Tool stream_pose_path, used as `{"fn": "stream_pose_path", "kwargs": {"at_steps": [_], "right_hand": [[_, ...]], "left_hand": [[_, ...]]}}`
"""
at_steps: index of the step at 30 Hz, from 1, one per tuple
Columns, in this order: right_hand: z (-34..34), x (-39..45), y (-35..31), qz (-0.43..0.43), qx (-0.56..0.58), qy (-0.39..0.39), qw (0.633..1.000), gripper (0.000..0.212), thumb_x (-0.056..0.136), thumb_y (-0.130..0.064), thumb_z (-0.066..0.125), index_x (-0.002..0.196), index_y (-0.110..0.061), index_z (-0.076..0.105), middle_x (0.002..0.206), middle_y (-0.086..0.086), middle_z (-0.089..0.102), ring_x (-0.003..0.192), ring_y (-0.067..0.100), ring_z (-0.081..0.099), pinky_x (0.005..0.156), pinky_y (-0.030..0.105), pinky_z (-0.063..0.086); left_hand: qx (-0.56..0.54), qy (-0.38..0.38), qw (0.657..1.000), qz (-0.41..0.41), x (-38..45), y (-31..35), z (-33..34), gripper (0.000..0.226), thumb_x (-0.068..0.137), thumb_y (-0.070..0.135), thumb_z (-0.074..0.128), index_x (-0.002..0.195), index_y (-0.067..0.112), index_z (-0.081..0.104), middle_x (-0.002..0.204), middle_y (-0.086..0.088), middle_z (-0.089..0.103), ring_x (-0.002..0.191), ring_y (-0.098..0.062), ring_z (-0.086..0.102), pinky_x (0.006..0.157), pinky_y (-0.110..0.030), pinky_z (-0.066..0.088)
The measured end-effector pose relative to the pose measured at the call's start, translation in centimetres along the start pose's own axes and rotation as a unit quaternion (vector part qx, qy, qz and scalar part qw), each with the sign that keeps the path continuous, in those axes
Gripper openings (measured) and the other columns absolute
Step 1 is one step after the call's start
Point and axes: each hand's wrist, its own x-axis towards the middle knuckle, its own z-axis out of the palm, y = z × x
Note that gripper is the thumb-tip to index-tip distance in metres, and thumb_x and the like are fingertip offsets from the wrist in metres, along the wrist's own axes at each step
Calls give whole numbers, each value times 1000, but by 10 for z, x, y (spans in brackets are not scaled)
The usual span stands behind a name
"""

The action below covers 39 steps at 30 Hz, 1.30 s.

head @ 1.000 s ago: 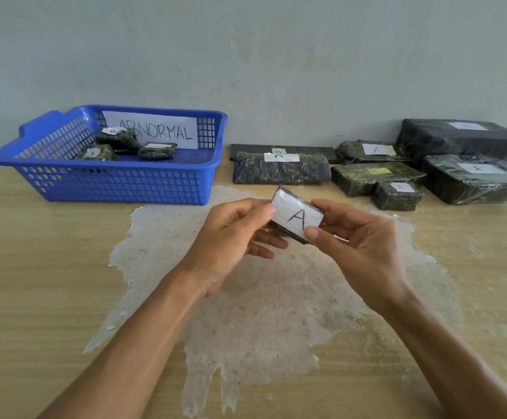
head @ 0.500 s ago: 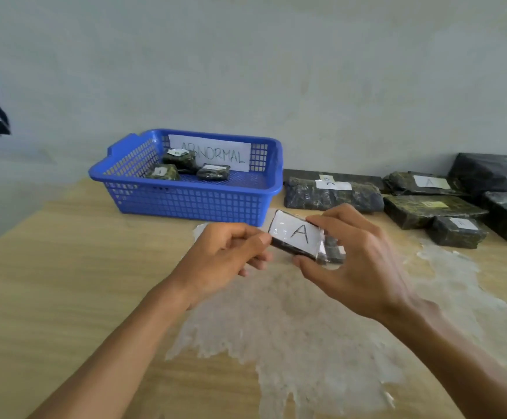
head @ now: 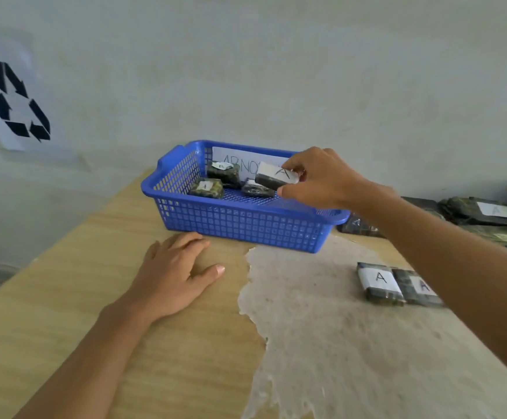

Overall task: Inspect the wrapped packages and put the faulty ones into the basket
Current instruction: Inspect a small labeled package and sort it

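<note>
A blue plastic basket (head: 246,225) with a white "ABNORMAL" sign stands on the wooden table against the wall. Three small dark wrapped packages lie inside it (head: 207,188). My right hand (head: 321,179) pinches a small dark package with a white "A" label (head: 275,176) and holds it over the basket's interior. My left hand (head: 175,275) rests flat on the table in front of the basket, fingers spread, holding nothing.
Two small packages labelled "A" (head: 380,284) lie on the worn pale patch of the table at right. Larger dark wrapped packages (head: 485,211) line the wall at far right. A recycling sign (head: 16,101) hangs on the wall at left.
My left hand let go of the "A" package and dropped flat onto the table. My right hand carried the package up and left over the basket. The view swung left.
</note>
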Motion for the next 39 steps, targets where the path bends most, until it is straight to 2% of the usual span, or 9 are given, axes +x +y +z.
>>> {"fn": "stream_pose_path", "kwargs": {"at_steps": [5,9,17,19,20,22,26,32,39], "right_hand": [[44,59,3,33,-72,-134,988,29,79,-25,79,78,0,64,67,14,54,62,19,44,60,34,39],[77,86,-6,16,-82,-174,981,40,80,-6,65,55,-14,34,57,4,29,57,20,26,54,31,22],[91,103,-5,17,-88,-166,982,33,77,-17,73,66,-15,42,68,5,43,64,25,44,59,35,38],[90,101,-6,23,-92,-162,982,23,74,-21,75,82,-6,60,82,12,60,76,33,61,66,40,53],[88,99,-6,23,-94,-161,982,38,72,-24,76,100,-1,66,96,16,67,89,36,67,76,46,60],[83,95,-5,14,-103,-148,983,59,73,-29,78,123,-1,64,117,19,68,107,38,66,91,54,58],[59,74,-2,-4,-78,-87,993,57,77,-42,81,126,-18,66,118,4,63,106,26,61,90,46,55],[9,4,24,-39,13,53,998,33,83,-28,77,114,-16,75,105,2,73,94,16,64,90,33,53],[-23,-108,94,4,35,148,988,15,83,-22,79,97,-19,79,92,-8,71,82,11,67,76,33,57]], "left_hand": [[2,6,1000,9,1,-2,9,99,73,80,10,148,26,44,153,13,35,146,-12,28,122,-49,18],[-1,12,1000,12,3,-4,11,97,73,80,9,148,29,43,151,17,34,145,-9,27,122,-47,18],[-4,15,1000,8,4,-5,13,96,74,78,9,149,28,42,152,16,32,147,-10,23,122,-49,17],[-4,17,1000,9,4,-6,13,96,74,78,9,149,28,42,152,16,32,147,-10,23,122,-50,17],[-2,16,1000,9,4,-6,13,96,74,78,9,149,28,42,152,17,32,147,-10,23,122,-50,17],[-1,16,1000,10,4,-6,13,96,74,79,9,149,28,42,152,16,32,147,-10,23,122,-50,17],[-5,10,1000,6,3,-4,12,99,72,79,7,150,28,41,155,15,31,148,-10,22,124,-49,13],[-10,50,998,29,0,-4,14,85,80,72,24,135,19,61,145,2,53,138,-21,46,116,-48,33],[-84,113,982,127,-12,46,19,50,82,50,45,106,19,76,111,12,68,98,-10,66,85,-22,50]]}}
